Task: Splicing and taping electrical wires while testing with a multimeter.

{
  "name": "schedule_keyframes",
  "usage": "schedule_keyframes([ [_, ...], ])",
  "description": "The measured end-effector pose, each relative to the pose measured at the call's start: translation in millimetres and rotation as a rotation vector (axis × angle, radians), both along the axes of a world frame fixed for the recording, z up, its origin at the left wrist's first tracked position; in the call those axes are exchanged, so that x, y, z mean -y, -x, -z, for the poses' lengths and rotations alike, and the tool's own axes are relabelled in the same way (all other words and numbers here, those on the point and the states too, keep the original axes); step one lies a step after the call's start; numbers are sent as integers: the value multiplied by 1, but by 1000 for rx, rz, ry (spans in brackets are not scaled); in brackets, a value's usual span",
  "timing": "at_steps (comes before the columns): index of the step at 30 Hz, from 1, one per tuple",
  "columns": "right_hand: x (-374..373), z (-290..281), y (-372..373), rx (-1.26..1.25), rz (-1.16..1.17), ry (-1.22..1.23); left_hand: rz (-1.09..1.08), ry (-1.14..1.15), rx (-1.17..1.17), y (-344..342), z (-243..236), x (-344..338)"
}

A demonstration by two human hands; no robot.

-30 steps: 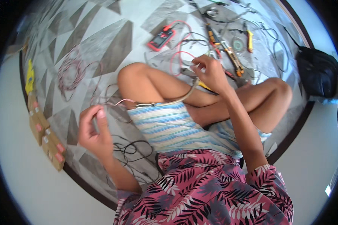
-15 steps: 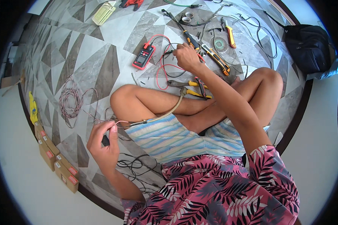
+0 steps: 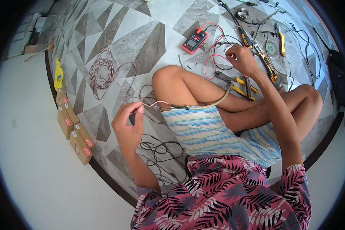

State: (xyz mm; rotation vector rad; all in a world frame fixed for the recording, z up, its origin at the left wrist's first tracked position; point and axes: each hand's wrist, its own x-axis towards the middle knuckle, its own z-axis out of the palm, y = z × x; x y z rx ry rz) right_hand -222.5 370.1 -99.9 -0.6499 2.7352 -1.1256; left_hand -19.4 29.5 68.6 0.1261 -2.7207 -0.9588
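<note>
Left hand (image 3: 128, 122): pinching pink wire (image 3: 159, 101); pulling could be straining joint (image 3: 180, 107) at shorts' hem (image 3: 200, 113).
Right hand (image 3: 243, 59): curled; grip I can't tell.

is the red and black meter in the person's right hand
No, the meter lies on the floor, apart from the right hand.

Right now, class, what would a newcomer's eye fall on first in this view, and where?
Probably the red-and-black handheld meter, ahead of the person's crossed legs. Next, the loose coil of thin reddish wire, to their left. Then the hands: the bare left hand pinches a thin pinkish wire; the bare right hand is near the red meter lead.
</note>
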Motion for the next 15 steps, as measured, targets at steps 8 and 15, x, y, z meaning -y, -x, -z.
schedule_keyframes([
  [8, -51, 0, 29, -61, 217, -145, -77, 49, 5, -8, 7, 34],
  [15, -21, 16, 43, -151, 148, -253, -136, -12, 80, -24, 21, 29],
])
